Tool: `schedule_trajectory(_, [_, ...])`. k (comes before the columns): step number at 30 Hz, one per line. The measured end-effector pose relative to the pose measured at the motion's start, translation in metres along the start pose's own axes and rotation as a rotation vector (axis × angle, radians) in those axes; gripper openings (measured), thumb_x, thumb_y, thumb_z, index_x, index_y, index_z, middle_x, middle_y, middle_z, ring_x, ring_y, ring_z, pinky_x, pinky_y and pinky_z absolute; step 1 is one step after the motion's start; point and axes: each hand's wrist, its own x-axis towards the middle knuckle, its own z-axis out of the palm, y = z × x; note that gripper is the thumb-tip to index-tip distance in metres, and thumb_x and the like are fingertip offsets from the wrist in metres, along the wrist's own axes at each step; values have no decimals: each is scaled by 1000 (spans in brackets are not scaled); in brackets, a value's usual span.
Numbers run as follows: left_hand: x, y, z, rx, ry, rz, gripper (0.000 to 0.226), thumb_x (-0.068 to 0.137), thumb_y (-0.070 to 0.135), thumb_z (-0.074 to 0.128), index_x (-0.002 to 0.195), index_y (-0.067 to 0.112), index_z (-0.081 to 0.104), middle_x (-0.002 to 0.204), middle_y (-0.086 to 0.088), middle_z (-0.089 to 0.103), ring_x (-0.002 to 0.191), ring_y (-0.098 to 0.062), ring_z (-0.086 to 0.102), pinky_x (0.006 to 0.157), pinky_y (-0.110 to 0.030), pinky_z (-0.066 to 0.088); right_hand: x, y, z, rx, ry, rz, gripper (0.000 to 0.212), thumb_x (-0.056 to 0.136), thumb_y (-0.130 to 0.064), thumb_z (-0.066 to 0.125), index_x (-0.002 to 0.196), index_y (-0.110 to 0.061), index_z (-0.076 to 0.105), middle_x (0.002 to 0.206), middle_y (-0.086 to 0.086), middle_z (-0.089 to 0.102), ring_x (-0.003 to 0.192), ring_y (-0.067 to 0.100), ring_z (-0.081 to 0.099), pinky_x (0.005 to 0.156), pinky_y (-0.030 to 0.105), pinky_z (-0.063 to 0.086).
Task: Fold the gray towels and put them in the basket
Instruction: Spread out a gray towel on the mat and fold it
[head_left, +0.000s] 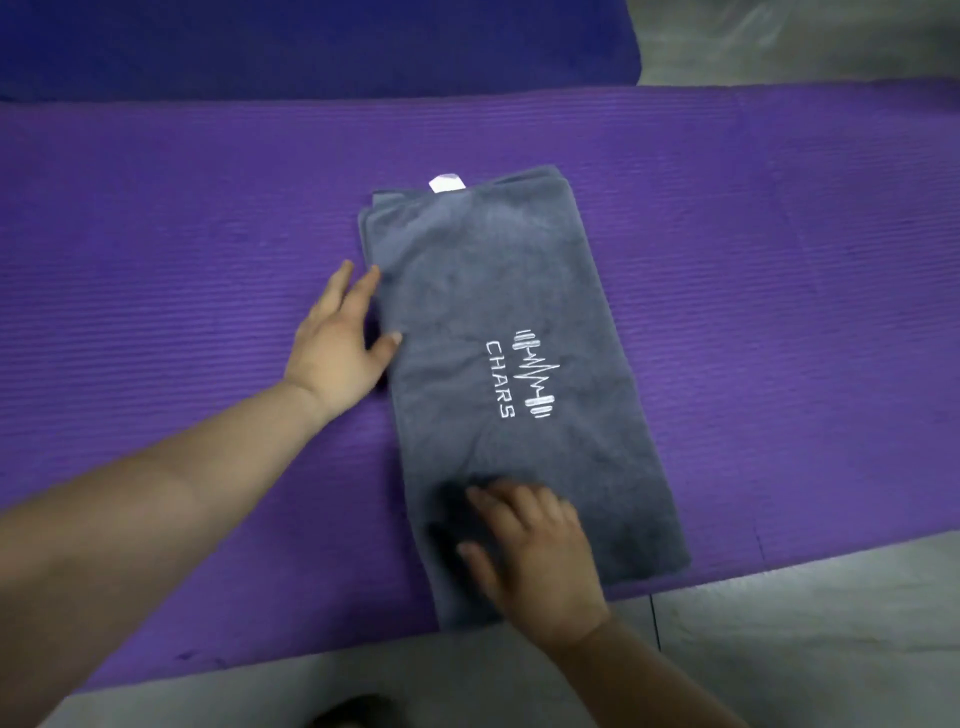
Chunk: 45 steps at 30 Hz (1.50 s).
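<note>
A gray towel (498, 312) lies folded into a long strip on the purple mat (156, 260), running from far centre to the near edge. It bears a white "CHARS" logo and has a white tag at its far end. My left hand (340, 343) lies at the towel's left edge, fingers straight, thumb resting on the cloth. My right hand (530, 556) rests flat on the towel's near end with fingers spread. No basket is in view.
A darker blue mat (311, 47) lies beyond the purple one. Gray floor (831, 649) shows at the near right and at the far right corner. A dark object (353, 712) sits at the bottom edge.
</note>
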Motion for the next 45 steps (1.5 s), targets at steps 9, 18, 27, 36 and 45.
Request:
schedule_trajectory(9, [-102, -1, 62, 594, -363, 556, 76, 63, 65, 26, 125, 22, 39, 124, -10, 61, 118, -27, 55, 108, -33, 5, -1, 46, -1, -292, -205, 210, 57, 69, -50, 37, 118, -21, 43, 121, 10, 64, 113, 30, 57, 95, 40, 26])
schedule_trajectory(18, [-116, -13, 64, 666, -447, 888, 78, 63, 73, 25, 124, 26, 40, 127, -4, 59, 124, -22, 38, 109, -36, 9, 8, 113, -57, 193, -191, 856, 58, 84, -21, 60, 136, -9, 38, 133, 15, 49, 120, 33, 48, 100, 41, 39])
schedule_trajectory(27, [-46, -13, 17, 441, -44, 554, 49, 69, 2, 47, 117, 8, 56, 121, -23, 59, 101, -40, 63, 82, -49, 51, 3, 54, -35, -108, 60, 366, 35, 65, -21, 40, 97, -10, 49, 79, 17, 65, 65, 34, 63, 70, 32, 35])
schedule_trajectory(36, [24, 9, -20, 1123, -490, 635, 62, 89, 37, 47, 144, 28, 19, 155, 4, 11, 144, -14, 8, 116, -28, 8, 18, -57, 17, -95, -326, 267, 91, 28, -53, 79, 109, -21, 55, 92, -7, 71, 82, 13, 67, 71, 32, 56])
schedule_trajectory(45, [24, -2, -19, 877, -204, 1010, 28, 61, 25, 46, 61, 15, 71, 74, -4, 73, 73, -20, 71, 81, -29, 33, 55, -30, -7, 77, -559, 375, 45, 89, -3, 41, 133, -9, 33, 136, 11, 41, 125, 28, 41, 98, 34, 39])
